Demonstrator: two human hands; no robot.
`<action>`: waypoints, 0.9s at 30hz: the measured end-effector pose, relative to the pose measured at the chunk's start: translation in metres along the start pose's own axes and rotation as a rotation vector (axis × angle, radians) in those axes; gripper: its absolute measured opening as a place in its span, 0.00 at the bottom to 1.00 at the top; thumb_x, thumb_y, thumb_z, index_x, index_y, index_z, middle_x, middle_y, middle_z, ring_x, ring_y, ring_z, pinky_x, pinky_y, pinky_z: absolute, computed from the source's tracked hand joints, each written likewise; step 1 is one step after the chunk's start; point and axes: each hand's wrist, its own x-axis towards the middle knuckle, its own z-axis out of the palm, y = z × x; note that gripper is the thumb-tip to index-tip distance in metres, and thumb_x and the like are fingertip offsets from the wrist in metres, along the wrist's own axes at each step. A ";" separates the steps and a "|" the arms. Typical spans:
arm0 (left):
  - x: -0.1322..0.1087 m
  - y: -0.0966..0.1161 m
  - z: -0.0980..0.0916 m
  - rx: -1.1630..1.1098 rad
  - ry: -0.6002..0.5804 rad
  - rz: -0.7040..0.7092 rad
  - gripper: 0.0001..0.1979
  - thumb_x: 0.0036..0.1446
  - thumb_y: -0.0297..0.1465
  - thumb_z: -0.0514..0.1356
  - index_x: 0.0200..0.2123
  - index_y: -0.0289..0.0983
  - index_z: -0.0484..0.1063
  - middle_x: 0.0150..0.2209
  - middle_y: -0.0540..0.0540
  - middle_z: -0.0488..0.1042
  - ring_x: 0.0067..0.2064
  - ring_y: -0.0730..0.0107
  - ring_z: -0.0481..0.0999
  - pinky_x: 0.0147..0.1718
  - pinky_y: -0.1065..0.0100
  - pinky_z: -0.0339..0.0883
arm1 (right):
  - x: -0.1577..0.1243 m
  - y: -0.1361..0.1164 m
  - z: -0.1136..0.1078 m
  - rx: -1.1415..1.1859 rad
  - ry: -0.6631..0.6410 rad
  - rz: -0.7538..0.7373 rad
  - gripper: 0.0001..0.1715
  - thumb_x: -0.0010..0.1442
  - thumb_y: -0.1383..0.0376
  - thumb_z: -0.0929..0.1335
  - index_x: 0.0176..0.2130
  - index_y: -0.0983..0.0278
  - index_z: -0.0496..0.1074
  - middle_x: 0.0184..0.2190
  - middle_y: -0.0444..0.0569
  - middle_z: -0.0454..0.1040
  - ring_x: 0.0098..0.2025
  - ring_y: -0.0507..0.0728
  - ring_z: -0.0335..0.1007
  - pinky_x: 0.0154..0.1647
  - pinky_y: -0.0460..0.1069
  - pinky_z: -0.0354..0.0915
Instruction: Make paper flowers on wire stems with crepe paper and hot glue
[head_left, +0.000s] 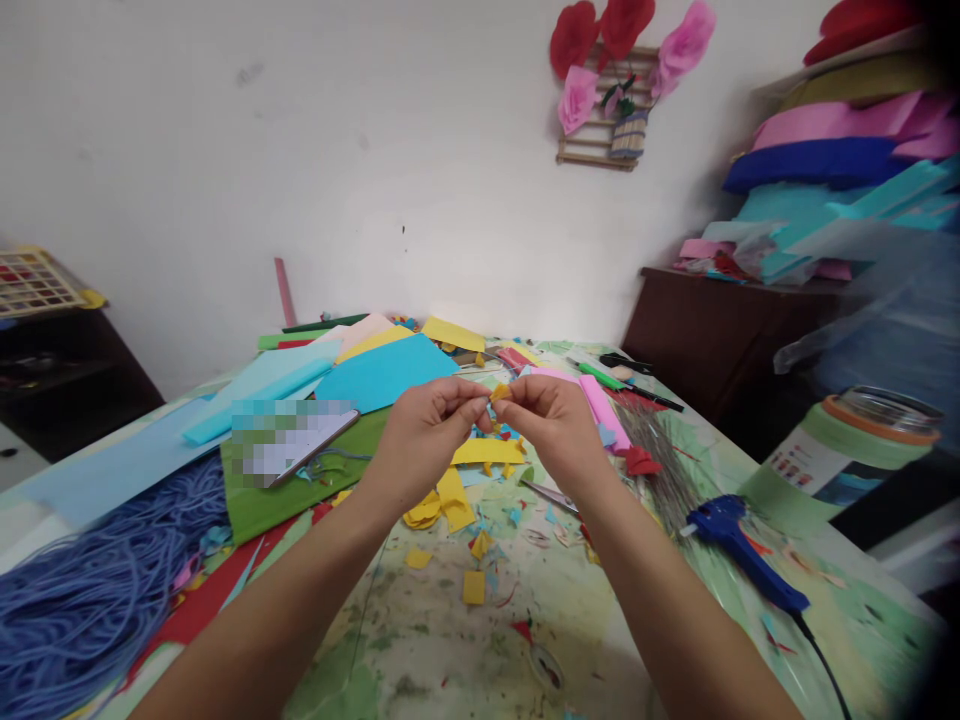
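My left hand (431, 425) and my right hand (551, 420) meet over the middle of the table, fingers pinched together. Between their fingertips is a small yellow paper piece (499, 393), partly hidden by the fingers. Below them lie a yellow paper strip (489, 452) and a stack of yellow paper pieces (424, 510). A single yellow square (473, 587) rests nearer to me. Scissors (551, 494) lie beside my right wrist, partly covered by it.
A blue glue gun (750, 550) and a green jar (832, 460) stand at the right, near thin wires (660, 455). Blue cords (112, 590), a phone (311, 445) and coloured sheets (390, 370) fill the left. Paper scraps litter the table.
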 end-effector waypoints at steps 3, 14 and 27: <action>0.000 0.001 0.002 0.003 0.017 -0.007 0.07 0.52 0.31 0.58 0.33 0.35 0.73 0.25 0.50 0.74 0.25 0.76 0.68 0.23 0.74 0.59 | 0.000 0.000 0.000 -0.003 0.013 0.007 0.07 0.49 0.66 0.66 0.22 0.65 0.68 0.20 0.43 0.70 0.23 0.48 0.60 0.24 0.45 0.56; 0.005 -0.008 0.002 -0.175 0.020 -0.086 0.08 0.50 0.31 0.60 0.34 0.34 0.71 0.23 0.51 0.71 0.19 0.82 0.60 0.18 0.76 0.51 | 0.000 0.002 -0.001 -0.029 0.017 0.010 0.06 0.50 0.65 0.67 0.25 0.66 0.69 0.21 0.43 0.70 0.24 0.49 0.62 0.26 0.45 0.58; 0.008 0.007 -0.019 -0.637 -0.049 -0.335 0.11 0.45 0.30 0.65 0.33 0.32 0.70 0.22 0.50 0.71 0.16 0.89 0.54 0.14 0.82 0.44 | -0.104 0.044 -0.124 -1.116 0.296 0.260 0.21 0.53 0.55 0.63 0.41 0.67 0.70 0.39 0.57 0.73 0.43 0.63 0.68 0.45 0.56 0.62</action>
